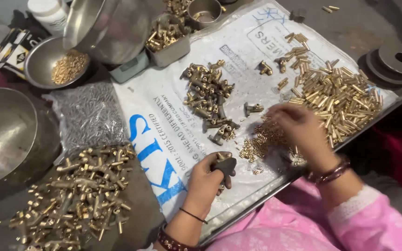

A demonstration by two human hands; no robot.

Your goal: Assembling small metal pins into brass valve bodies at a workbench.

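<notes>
Here, the left hand [209, 179] closes its grip on a dark brass fitting [224, 163]. The right hand [298, 128], blurred, touches small brass pins [261, 142]; its grip cannot be told.

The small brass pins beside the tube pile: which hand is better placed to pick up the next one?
Probably the right hand: its fingers already rest over the small brass pins. The left hand is apart from them and grips a dark fitting.
</notes>
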